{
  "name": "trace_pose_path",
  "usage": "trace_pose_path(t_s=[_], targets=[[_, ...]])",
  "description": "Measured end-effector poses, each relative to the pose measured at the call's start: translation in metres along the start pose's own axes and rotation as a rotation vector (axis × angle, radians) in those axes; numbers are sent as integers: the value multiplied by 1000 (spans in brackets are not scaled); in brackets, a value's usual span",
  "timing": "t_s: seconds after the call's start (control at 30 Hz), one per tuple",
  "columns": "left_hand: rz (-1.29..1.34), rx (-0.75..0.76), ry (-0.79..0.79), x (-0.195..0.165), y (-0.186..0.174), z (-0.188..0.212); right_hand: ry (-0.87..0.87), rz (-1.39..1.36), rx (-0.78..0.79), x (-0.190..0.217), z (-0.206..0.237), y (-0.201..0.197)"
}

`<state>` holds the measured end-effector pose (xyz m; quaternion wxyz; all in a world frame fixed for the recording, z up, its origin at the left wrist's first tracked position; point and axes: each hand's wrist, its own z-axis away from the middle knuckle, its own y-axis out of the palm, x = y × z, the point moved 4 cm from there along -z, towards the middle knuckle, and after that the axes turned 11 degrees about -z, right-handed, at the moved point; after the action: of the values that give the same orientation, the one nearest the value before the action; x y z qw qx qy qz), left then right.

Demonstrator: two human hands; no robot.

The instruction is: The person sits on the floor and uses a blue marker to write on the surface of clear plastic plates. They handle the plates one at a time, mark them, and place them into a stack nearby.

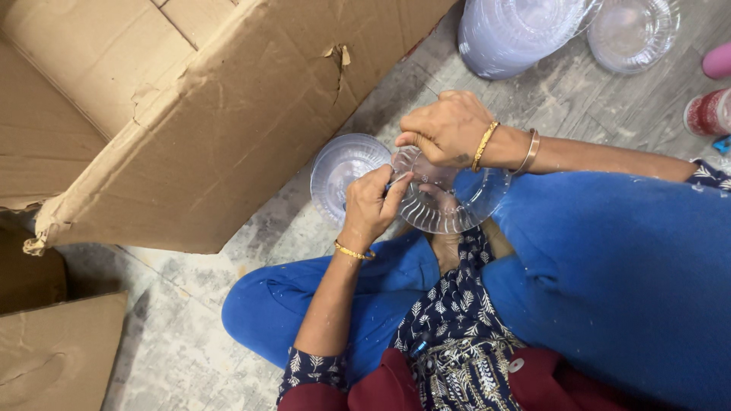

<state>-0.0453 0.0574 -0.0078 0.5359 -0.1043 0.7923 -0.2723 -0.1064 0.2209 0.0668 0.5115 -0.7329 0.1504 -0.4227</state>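
the left hand (373, 205) has its fingers (394, 190) pinched shut on the near left rim of a clear ribbed plate (457, 202), thumb pressed against the edge. the right hand (445, 129) comes in from the far side, its fingers curled closed over the far rim of the same plate, so both hands grip it between them. the plate is held just above the person's crossed legs, tilted a little, over blue trousers (609, 259). a gold bangle sits on the left wrist (354, 252) and two bangles on the right wrist (502, 148)

just left of the held plate, and partly behind it, a second clear plate (339, 171) lies on the grey floor (190, 327). farther off, at the far right, a stack of clear plates (510, 34) stands on the floor, with one more plate (632, 30) beside it to the right. a large torn cardboard box (228, 114) fills the far left, its flap hanging close to the second plate. a flat piece of cardboard (57, 354) lies at the near left
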Motion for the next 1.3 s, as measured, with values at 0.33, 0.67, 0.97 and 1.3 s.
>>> trace_pose_path(t_s=[0.33, 0.67, 0.97, 1.3], targets=[[-17, -70, 40, -3, 1, 2, 2, 20, -8, -1, 1, 0], [229, -205, -173, 17, 9, 13, -35, -103, -130, 4, 2, -6], [213, -175, -151, 14, 4, 13, 153, -135, -196, -6, 8, -8], [8, -157, -174, 7, 0, 2, -103, 21, -220, 6, 8, -10]])
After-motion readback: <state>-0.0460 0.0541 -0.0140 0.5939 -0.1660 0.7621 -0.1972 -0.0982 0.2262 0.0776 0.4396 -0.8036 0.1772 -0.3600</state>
